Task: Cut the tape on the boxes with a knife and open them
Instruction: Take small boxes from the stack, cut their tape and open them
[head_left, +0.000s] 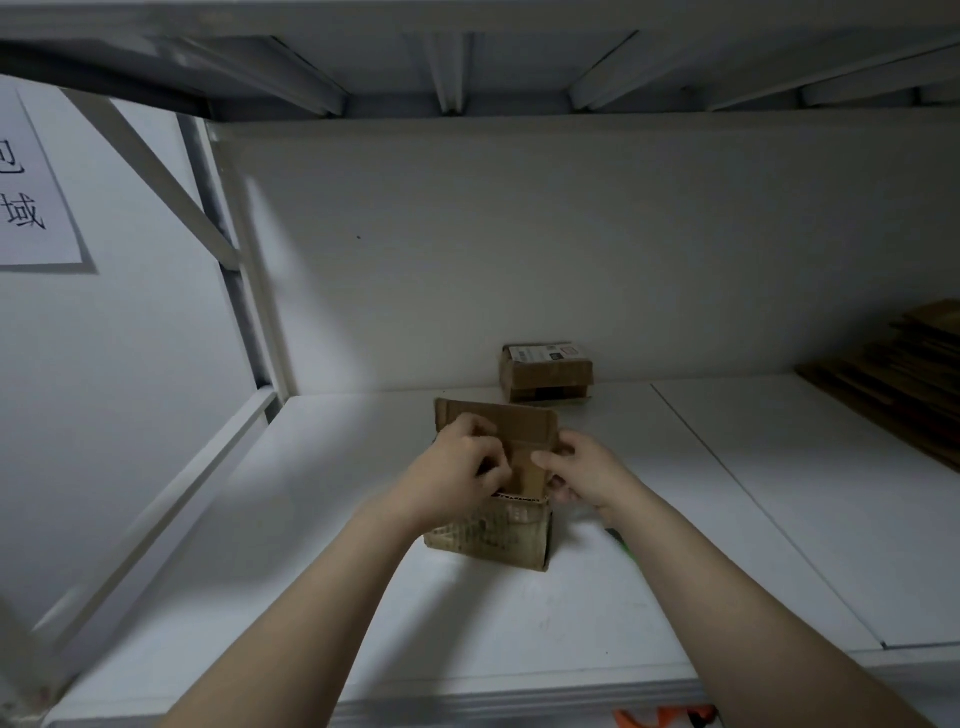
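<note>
near box: small brown carton (493, 535), about mid-shelf (779, 493), well clear of the front edge. Its lid flap (498, 415) stands upright, so I judge its tape already cut.
left hand: (462, 462) fingers curled over the left side of the opening, gripping cardboard at the inner flap. The exact contact is hidden behind the knuckles.
right hand: (576, 467) thumb in front and fingers behind, pinching the right edge of the inner flap.
far box: second carton (545, 371) sits against the back wall with a label on top. It looks closed, so I read it as the one left to do.
knife: not sure. A green-and-black thing (621, 543) lies on the shelf just beside the right forearm and is mostly hidden.
handling: I expect the near box to be light. It's thin corrugated board, stiff across the panels and floppy at the creases. The surface is dry and not slippery. It will slide on the smooth shelf if pulled one-handed.
where to hold: I'd take the flaps near the crease, not the free corner, and pin the body down with the other hand.
risk: worn board may tear at the fold if yanked.
other: flattened cardboard (893, 374) is stacked at the right end of the shelf.
</note>
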